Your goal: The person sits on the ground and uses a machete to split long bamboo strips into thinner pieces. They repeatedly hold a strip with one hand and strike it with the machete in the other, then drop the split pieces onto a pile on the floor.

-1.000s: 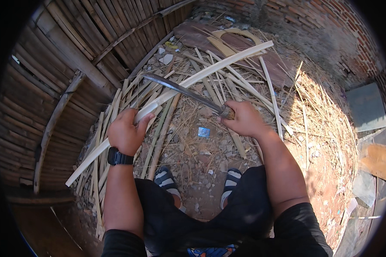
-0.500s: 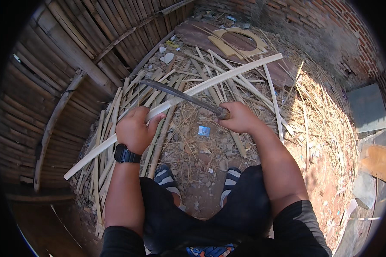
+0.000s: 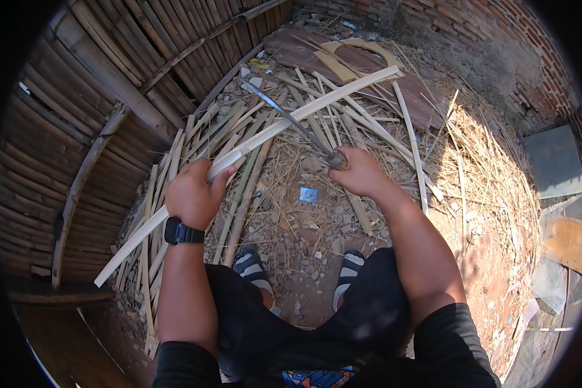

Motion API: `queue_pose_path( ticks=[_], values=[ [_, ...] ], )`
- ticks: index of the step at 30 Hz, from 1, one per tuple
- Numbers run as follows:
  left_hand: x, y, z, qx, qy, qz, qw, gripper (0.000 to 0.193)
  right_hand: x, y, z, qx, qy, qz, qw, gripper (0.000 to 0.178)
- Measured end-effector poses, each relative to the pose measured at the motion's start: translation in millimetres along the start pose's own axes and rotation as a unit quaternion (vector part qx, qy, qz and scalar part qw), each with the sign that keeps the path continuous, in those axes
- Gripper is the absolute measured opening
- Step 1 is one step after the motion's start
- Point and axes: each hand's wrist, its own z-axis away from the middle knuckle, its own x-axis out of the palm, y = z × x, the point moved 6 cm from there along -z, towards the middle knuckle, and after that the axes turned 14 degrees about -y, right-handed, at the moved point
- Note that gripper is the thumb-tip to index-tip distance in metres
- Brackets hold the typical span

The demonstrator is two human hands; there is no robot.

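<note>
My left hand point(image 3: 193, 194) is closed round a long pale bamboo strip point(image 3: 343, 92), which slants from low on the left up to the far right. A bright, freshly cut-looking patch shows on the strip just beyond the thumb. My right hand point(image 3: 355, 171) grips the short handle of a machete point(image 3: 268, 99) with a long, narrow, dark blade. The blade points away to the far left and crosses the strip in view; whether it touches the strip, I cannot tell. The fingers of both hands are partly hidden from above.
Bamboo strips point(image 3: 168, 171) lie piled at the left, beside a bamboo-slat wall point(image 3: 77, 110). Straw and shavings point(image 3: 491, 174) spread rightward. A brown board point(image 3: 297, 48) and a yellowish panel with a round cut-out point(image 3: 336, 68) lie far ahead, near a brick wall point(image 3: 459, 32). My sandalled feet point(image 3: 252, 268) flank rubble.
The strip has shifted left and slightly nearer along with my left hand. The machete's blade has swung to point more steeply away, while my right hand has moved only slightly.
</note>
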Motion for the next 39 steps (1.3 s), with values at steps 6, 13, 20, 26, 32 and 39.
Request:
queue_pose_path(
  ticks=[6, 13, 20, 26, 32, 39],
  values=[
    [-7, 14, 4, 0.022, 0.015, 0.029, 0.999, 0.046, 8, -31, -2, -0.005, -0.074, 0.057, 0.996, 0.036],
    [-3, 7, -2, 0.008, 0.014, 0.0, 1.0, 0.047, 3, 0, -1, 0.002, -0.014, 0.035, 0.999, 0.042],
    [1, 0, 1, 0.005, 0.005, -0.02, 1.0, 0.047, -14, -11, 5, 0.107, -0.062, 0.046, 0.991, 0.046],
    [0, 9, 1, 0.026, 0.024, 0.007, 0.999, 0.046, -2, -30, 12, 0.028, -0.074, 0.082, 0.993, 0.046],
    [4, 11, -2, 0.04, -0.008, 0.002, 0.999, 0.047, -12, 9, 5, 0.063, 0.007, 0.048, 0.997, 0.045],
    [-5, 10, 2, 0.014, -0.055, 0.028, 0.998, 0.048, -16, 13, -4, 0.065, -0.002, 0.049, 0.997, 0.044]
  ],
)
